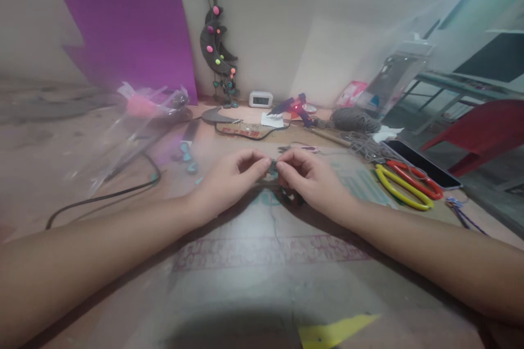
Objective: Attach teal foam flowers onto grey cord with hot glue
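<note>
My left hand (229,180) and my right hand (311,177) meet at the middle of the table, fingers pinched together. Between the fingertips sits a small dark piece (272,169), too small to name. Both hands grip it from either side, just above the table surface. A dark bit with small coloured spots (291,196) lies under my right hand.
Yellow and red scissors (405,182) lie to the right, beside a dark phone (426,163). A glue gun (297,106), grey yarn ball (355,119), small clock (261,99), moon-shaped hanging (216,49) and purple sheet (131,38) stand at the back. Plastic bags (143,114) and a black cable (106,193) lie left.
</note>
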